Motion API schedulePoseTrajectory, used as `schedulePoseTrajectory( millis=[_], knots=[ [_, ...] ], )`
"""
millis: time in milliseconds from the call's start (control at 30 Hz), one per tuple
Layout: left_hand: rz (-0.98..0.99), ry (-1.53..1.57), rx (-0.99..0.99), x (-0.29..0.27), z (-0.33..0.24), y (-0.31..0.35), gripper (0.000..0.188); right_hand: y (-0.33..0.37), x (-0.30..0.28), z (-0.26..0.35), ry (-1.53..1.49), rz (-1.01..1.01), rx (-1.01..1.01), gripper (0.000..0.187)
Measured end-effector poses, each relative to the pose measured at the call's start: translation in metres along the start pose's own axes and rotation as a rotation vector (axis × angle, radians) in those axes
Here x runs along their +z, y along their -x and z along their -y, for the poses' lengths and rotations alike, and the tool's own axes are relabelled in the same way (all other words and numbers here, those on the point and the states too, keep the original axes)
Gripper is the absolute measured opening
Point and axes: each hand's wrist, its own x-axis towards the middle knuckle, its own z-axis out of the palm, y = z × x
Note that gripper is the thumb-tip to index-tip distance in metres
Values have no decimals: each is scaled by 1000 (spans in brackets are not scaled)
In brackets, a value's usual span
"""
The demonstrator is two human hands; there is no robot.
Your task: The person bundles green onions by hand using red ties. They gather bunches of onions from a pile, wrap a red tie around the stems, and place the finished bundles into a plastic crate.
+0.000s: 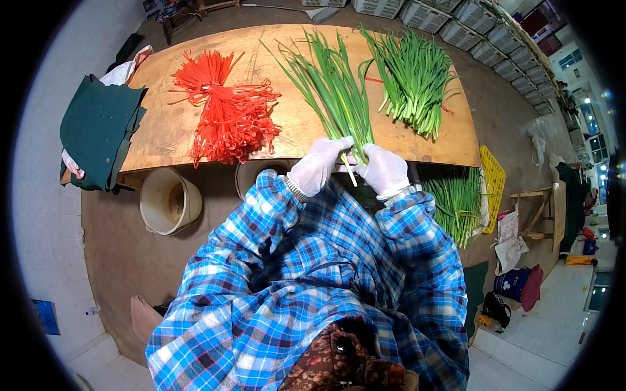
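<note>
At the near edge of the table, my left hand and my right hand, both in white gloves, are closed around the pale stem ends of a loose bunch of green chives. The long leaves fan out away from me across the wooden table. One stem sticks out downward between my hands. Just to the right lies a thicker pile of chives, with a bit of red strip at its side. Farther left is a heap of red plastic ties, looped at their near end. My fingertips are partly hidden by the stems.
A dark green cloth covers the table's left end. Under the near edge stands a whitish bucket, with another partly hidden. More chives sit low at right beside a yellow crate. Grey crates line the far right.
</note>
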Motion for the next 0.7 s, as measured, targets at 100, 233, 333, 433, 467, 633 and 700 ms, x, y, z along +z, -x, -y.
schedulePoseTrajectory(
  millis=[100, 233, 333, 433, 467, 633, 700],
  knots=[
    [76, 62, -31, -3, -1, -2, 25, -5, 13, -16, -133, -86, 36, 25],
    [207, 237, -37, -13, -2, -7, 28, -9, 3, -35, -743, 49, 84, 22],
    [283, 354, -44, -24, 2, -10, 33, -11, -2, -37, -851, 55, 127, 18],
    [362, 469, -74, -27, 9, -17, 38, -11, -5, -38, -761, 80, 134, 18],
    [376, 491, -70, -27, 9, -18, 38, -10, -7, -34, -754, 121, 156, 19],
    [354, 389, -89, -32, 9, -11, 36, -3, -15, -29, -630, 49, 121, 26],
    [282, 270, -105, -36, 8, -8, 35, -2, -12, -29, -557, 66, 85, 27]
  ],
)
